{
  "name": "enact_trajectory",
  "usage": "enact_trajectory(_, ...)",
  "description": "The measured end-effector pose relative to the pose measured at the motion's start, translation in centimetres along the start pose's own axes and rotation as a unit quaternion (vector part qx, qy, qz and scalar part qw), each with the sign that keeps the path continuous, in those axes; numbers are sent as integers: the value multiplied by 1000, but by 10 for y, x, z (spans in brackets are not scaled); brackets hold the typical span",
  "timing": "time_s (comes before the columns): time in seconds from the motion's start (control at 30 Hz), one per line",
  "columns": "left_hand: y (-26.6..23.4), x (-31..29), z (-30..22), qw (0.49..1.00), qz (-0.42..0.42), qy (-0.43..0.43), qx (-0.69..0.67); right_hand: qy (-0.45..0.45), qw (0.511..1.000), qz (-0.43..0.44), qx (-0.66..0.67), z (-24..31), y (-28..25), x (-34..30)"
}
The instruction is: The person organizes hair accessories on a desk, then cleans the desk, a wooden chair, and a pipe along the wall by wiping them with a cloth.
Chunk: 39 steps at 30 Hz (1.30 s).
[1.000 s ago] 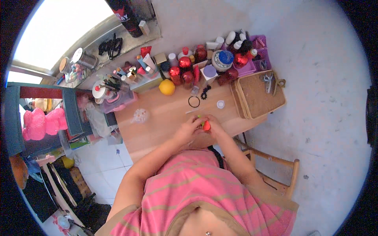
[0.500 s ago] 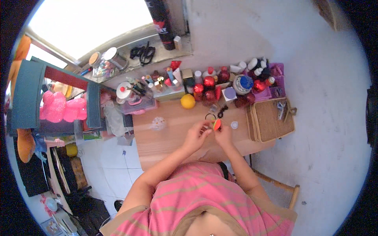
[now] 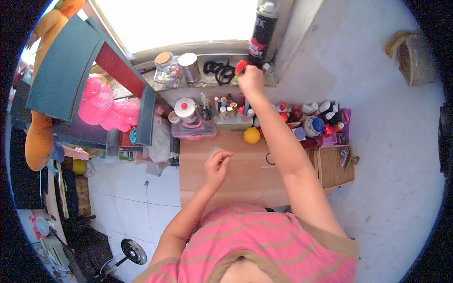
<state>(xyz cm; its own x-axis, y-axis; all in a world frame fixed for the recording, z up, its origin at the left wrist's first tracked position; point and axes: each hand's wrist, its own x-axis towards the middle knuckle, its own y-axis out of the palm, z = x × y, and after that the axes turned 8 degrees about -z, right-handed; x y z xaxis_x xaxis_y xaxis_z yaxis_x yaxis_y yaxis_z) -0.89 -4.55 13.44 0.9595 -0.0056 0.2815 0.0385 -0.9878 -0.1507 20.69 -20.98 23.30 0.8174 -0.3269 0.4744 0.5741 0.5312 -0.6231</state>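
Observation:
My right hand [image 3: 251,84] is raised on an outstretched arm to the windowsill. It is closed on a small red-and-green object [image 3: 241,67] whose kind I cannot make out. Just left of it a coiled black cord [image 3: 219,71] lies on the sill, and a tall black spray can [image 3: 262,35] stands beyond. Over the wooden desk [image 3: 203,177], my left hand [image 3: 217,166] hovers with loosely bent fingers, thumb and forefinger apart, holding nothing visible. Something pale and translucent shows faintly behind its fingertips. A thin black ring [image 3: 270,159] lies on the desk beside my right forearm.
Jars [image 3: 188,68] stand on the sill's left. Along the desk's back are a clear pink box [image 3: 194,128], cosmetics, a yellow ball [image 3: 251,136] and a blue-lidded jar [image 3: 315,126]. A wicker basket [image 3: 334,165] sits right; a blue-grey shelf [image 3: 66,75] with a pink plush stands left.
My hands were together over the desk at the red-and-green object. The right has carried it up to the windowsill; the left has drawn away leftward. The view has shifted toward the window.

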Motion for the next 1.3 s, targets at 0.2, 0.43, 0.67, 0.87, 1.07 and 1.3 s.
enact_trajectory(0.2, -39, 10, 0, 998, -54, -24, 28, 46, 995, -47, -77, -18, 31, -3)
enact_trajectory(0.43, -26, 128, -61, 976, -48, 163, 139, 148, 979, -66, 122, -32, 27, -15)
enact_trajectory(0.67, 27, 252, -52, 878, 27, 71, 473, 132, 960, -59, 239, 9, -41, -61)
enact_trajectory(0.87, 46, 277, -27, 884, 75, 51, 459, 152, 956, -45, 248, -24, -90, -128)
enact_trajectory(1.07, 42, 279, -25, 891, 11, 80, 448, 136, 970, -14, 199, -52, -112, -173)
enact_trajectory(1.3, 47, 171, -88, 959, -92, 167, 211, 188, 953, 23, 237, -73, -131, -205)
